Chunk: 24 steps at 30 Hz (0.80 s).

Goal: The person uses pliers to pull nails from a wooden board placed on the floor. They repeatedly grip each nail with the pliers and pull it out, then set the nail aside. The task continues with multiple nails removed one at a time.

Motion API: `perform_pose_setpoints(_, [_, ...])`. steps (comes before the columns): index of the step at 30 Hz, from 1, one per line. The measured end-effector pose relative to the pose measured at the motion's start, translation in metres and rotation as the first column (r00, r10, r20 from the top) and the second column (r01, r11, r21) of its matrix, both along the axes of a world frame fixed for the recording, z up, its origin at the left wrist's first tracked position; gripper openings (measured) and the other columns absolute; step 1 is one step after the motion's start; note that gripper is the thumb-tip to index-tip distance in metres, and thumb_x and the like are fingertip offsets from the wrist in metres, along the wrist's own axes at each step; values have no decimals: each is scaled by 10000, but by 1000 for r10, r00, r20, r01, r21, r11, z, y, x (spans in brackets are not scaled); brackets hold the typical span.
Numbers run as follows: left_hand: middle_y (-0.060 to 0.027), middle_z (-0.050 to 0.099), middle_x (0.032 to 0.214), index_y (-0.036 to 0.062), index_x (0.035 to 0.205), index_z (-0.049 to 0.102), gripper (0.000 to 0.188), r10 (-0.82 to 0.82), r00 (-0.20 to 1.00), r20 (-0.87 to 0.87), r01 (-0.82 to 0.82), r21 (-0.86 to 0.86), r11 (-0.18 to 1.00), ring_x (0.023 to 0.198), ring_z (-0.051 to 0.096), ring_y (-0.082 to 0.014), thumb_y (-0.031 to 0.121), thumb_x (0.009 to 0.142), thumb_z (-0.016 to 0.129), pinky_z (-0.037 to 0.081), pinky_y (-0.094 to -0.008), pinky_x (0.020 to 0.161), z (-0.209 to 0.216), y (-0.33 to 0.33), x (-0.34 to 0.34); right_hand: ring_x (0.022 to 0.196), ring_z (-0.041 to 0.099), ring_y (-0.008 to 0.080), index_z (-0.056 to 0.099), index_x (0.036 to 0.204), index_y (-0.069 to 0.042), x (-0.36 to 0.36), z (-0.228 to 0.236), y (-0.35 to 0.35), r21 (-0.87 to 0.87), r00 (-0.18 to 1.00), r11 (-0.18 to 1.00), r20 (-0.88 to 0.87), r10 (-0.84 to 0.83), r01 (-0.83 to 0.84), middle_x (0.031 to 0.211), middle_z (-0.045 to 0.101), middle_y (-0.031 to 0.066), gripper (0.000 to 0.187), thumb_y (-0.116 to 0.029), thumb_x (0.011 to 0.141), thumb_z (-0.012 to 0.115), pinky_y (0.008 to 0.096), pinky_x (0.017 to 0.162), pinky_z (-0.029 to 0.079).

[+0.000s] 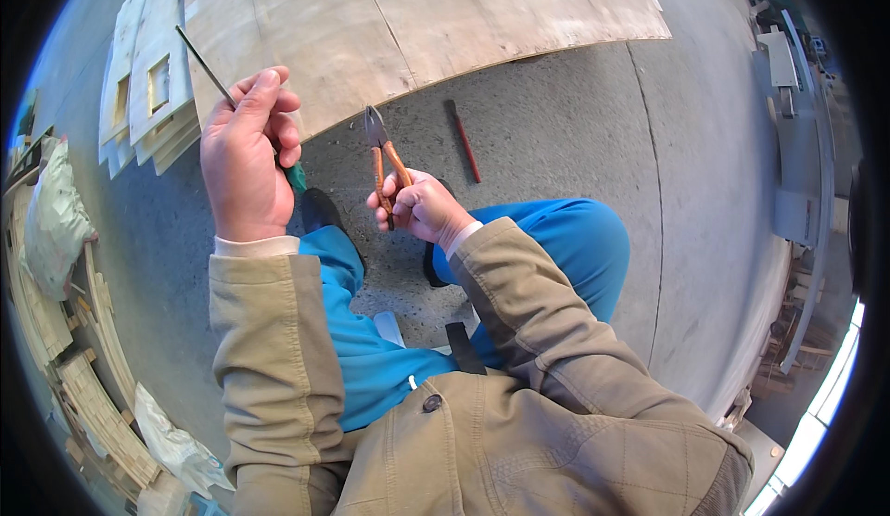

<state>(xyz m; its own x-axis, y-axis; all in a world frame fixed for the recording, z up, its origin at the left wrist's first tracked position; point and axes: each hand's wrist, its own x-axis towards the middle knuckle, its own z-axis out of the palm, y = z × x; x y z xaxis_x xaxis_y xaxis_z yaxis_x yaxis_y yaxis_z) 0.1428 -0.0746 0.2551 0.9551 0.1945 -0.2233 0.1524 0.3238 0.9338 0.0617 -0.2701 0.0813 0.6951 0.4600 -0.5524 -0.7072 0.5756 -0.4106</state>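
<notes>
My left hand (248,150) is raised near the plywood edge, its fingers closed around a screwdriver. The thin dark shaft of that screwdriver (206,67) points up and to the left, and a bit of green handle shows below my fingers. Lower and to the right, my right hand (422,206) grips pliers (379,140) by their orange handles. The metal jaws point away from me, close to the near edge of the plywood sheet (306,38). Whether the jaws touch that sheet, I cannot tell. A thin dark-red stick-like tool (464,143) lies on the concrete, right of the pliers.
Several wooden panels with rectangular cutouts (144,99) are stacked left of the plywood. Wood strips (102,414) and white plastic sacks (60,215) lie along the far left. Grey metal equipment (799,178) stands at the right. My bent knee (584,238) is below the red tool.
</notes>
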Motion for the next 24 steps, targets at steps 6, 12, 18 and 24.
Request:
perform_pose_setpoints(6, [-24, 695, 853, 26, 1076, 720, 189, 25, 1000, 15, -24, -19, 1000, 571, 541, -55, 209, 1026, 720, 371, -216, 482, 2, 14, -6, 740, 603, 204, 620, 1042, -39, 11, 20, -7, -825, 840, 534, 416, 349, 187, 836, 646, 68, 247, -9, 799, 652, 325, 742, 518])
perform_pose_setpoints(12, [-21, 704, 845, 31, 1076, 730, 190, 33, 999, 25, -32, -26, 999, 567, 538, -49, 215, 1026, 723, 359, -209, 473, 2, 25, -12, 899, 636, 267, 485, 1523, -112, 33, 41, -10, -652, 525, 161, 712, 466, 741, 1133, 593, 147, 843, 44, 744, 765, 394, 783, 589])
perform_pose_setpoints(18, [-20, 703, 841, 33, 1066, 734, 184, 40, 999, 30, -39, -53, 998, 567, 536, -47, 212, 1024, 723, 361, -209, 474, 4, 32, -13, 874, 695, 351, 421, 1625, -214, 32, 21, 11, -838, 631, -80, 340, 698, 540, 1069, 606, 157, 941, -3, 778, 774, 436, 739, 604])
perform_pose_setpoints(24, [-30, 702, 854, 29, 1072, 731, 189, 40, 999, 22, -39, -42, 998, 574, 535, -48, 212, 1026, 719, 366, -206, 484, 4, 32, -13, 854, 693, 350, 414, 1626, -126, 40, 20, 5, -765, 590, -1, 496, 637, 644, 1025, 606, 166, 931, 3, 777, 773, 426, 739, 596])
